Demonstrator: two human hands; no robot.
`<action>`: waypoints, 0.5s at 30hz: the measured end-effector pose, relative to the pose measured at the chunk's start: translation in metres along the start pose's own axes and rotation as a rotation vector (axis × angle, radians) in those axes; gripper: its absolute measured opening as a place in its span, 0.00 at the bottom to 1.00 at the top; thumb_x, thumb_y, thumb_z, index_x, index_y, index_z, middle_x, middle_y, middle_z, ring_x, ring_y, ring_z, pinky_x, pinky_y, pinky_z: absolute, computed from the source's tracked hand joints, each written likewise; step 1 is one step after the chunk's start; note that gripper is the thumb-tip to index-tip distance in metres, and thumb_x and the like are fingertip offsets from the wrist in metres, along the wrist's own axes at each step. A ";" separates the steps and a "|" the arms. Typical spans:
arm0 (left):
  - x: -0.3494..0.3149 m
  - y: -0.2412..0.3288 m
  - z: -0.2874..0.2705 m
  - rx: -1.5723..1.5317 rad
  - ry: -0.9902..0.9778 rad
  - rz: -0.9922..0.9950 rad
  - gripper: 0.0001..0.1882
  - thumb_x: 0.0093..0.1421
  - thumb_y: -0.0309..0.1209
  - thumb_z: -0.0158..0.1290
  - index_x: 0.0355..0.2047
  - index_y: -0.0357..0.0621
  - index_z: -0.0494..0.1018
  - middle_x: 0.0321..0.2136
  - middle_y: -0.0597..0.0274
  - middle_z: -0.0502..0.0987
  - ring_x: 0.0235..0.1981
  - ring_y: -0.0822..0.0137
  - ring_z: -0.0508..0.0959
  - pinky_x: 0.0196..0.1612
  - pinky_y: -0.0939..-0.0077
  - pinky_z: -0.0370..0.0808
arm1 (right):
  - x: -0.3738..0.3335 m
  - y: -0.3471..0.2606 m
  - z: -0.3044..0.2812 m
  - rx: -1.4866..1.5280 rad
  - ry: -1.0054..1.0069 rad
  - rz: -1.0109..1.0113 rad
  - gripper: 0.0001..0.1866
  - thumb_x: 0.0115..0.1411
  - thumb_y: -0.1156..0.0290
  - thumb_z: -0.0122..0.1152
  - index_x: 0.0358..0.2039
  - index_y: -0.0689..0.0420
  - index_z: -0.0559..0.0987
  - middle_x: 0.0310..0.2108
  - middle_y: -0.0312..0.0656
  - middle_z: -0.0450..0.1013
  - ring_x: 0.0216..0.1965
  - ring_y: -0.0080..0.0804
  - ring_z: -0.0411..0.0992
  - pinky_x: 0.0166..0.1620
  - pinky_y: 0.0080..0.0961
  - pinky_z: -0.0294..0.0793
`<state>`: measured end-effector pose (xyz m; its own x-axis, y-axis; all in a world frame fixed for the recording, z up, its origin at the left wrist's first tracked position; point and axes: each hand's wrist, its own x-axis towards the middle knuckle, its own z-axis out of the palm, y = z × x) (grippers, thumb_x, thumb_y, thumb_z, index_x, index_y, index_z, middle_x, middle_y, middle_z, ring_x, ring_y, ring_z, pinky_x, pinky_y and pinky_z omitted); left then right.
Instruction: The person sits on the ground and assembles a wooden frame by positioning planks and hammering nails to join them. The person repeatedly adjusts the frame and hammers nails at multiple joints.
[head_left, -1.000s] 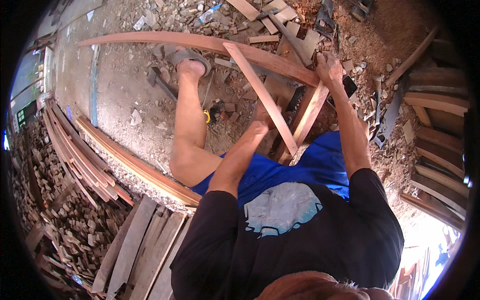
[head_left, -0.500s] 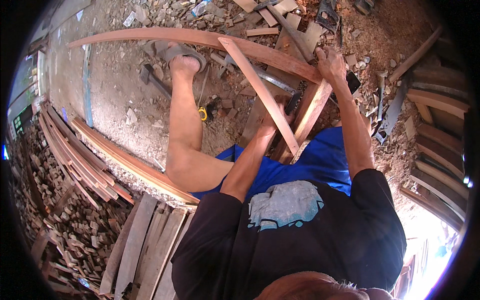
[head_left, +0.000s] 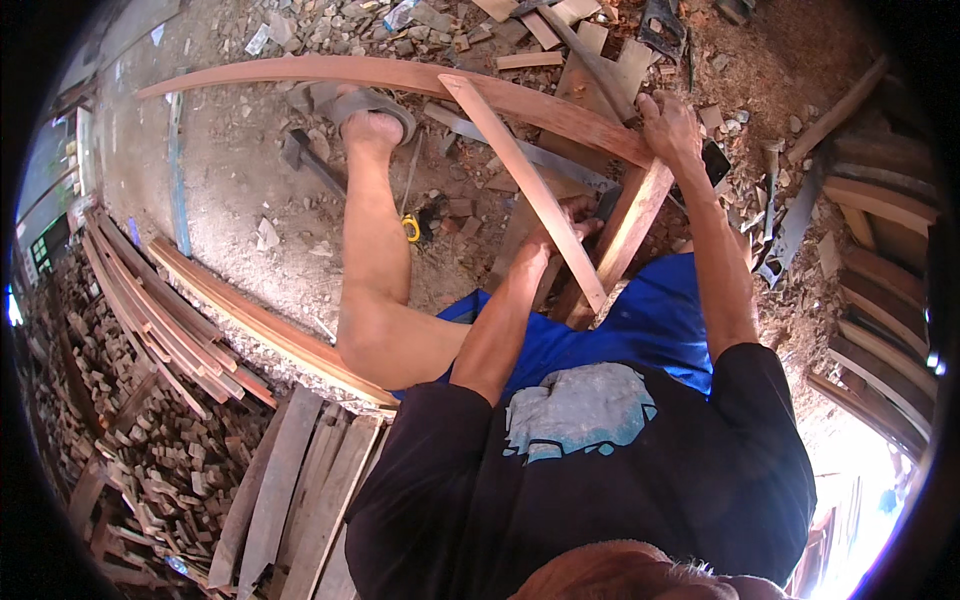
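A long curved reddish board (head_left: 350,68) runs across the upper middle and meets a thick wooden post (head_left: 635,220) at its right end. Over that corner, my right hand (head_left: 672,132) is closed on the joined wood. Slanting from the curved board down to the post is a thin straight wooden strip (head_left: 520,185). Partly behind this strip, my left hand (head_left: 562,228) holds what looks like a try square, its dark stock (head_left: 606,204) beside the post. The long metal blade (head_left: 540,153) reaches up and left beneath the strip.
A hammer (head_left: 312,160) and a yellow tape measure (head_left: 411,228) lie by my sandaled foot. Wood offcuts (head_left: 530,61) litter the ground. At right lies a handsaw (head_left: 795,225), near stacked curved boards (head_left: 880,205). Long boards (head_left: 265,315) lie left, above wood scraps (head_left: 130,400).
My left hand has shifted slightly up and right with the square. More of the blade's length now shows to the left. My right hand stays on the corner.
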<state>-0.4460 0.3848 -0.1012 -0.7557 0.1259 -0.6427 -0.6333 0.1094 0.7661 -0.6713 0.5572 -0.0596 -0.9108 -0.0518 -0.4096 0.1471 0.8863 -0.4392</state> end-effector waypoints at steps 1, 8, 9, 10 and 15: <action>0.011 -0.017 0.006 -0.098 -0.013 0.022 0.15 0.62 0.27 0.69 0.48 0.41 0.79 0.34 0.65 0.81 0.31 0.72 0.77 0.39 0.75 0.75 | -0.001 0.002 -0.001 -0.010 0.004 0.005 0.33 0.70 0.43 0.52 0.61 0.57 0.78 0.56 0.64 0.78 0.59 0.64 0.75 0.62 0.54 0.72; 0.046 -0.020 0.007 -0.442 -0.140 0.054 0.14 0.60 0.25 0.71 0.28 0.50 0.74 0.22 0.81 0.69 0.22 0.85 0.63 0.25 0.82 0.56 | -0.004 -0.005 -0.010 -0.027 -0.043 -0.014 0.33 0.70 0.42 0.54 0.59 0.58 0.79 0.54 0.63 0.79 0.58 0.65 0.75 0.61 0.54 0.72; 0.045 -0.018 0.008 -0.441 -0.120 0.069 0.14 0.60 0.25 0.71 0.28 0.50 0.73 0.21 0.81 0.68 0.22 0.85 0.62 0.24 0.82 0.56 | -0.003 -0.006 -0.008 -0.016 -0.046 0.004 0.33 0.70 0.42 0.54 0.59 0.58 0.79 0.54 0.63 0.79 0.59 0.64 0.75 0.62 0.54 0.72; 0.045 -0.017 0.008 -0.441 -0.100 0.085 0.14 0.60 0.25 0.71 0.27 0.50 0.73 0.21 0.81 0.67 0.22 0.85 0.61 0.24 0.82 0.55 | -0.003 -0.006 -0.006 -0.006 -0.049 0.022 0.33 0.70 0.42 0.55 0.59 0.58 0.80 0.54 0.62 0.79 0.59 0.64 0.75 0.62 0.54 0.72; 0.036 -0.001 0.001 -0.355 -0.116 0.026 0.14 0.60 0.22 0.68 0.26 0.51 0.72 0.21 0.80 0.69 0.23 0.85 0.66 0.26 0.85 0.61 | 0.001 -0.005 0.001 -0.034 -0.024 0.027 0.35 0.70 0.41 0.54 0.62 0.58 0.78 0.57 0.61 0.78 0.61 0.62 0.75 0.64 0.52 0.71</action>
<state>-0.4726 0.3898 -0.1246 -0.7612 0.2373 -0.6036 -0.6480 -0.2410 0.7225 -0.6723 0.5522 -0.0585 -0.8971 -0.0383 -0.4403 0.1579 0.9027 -0.4003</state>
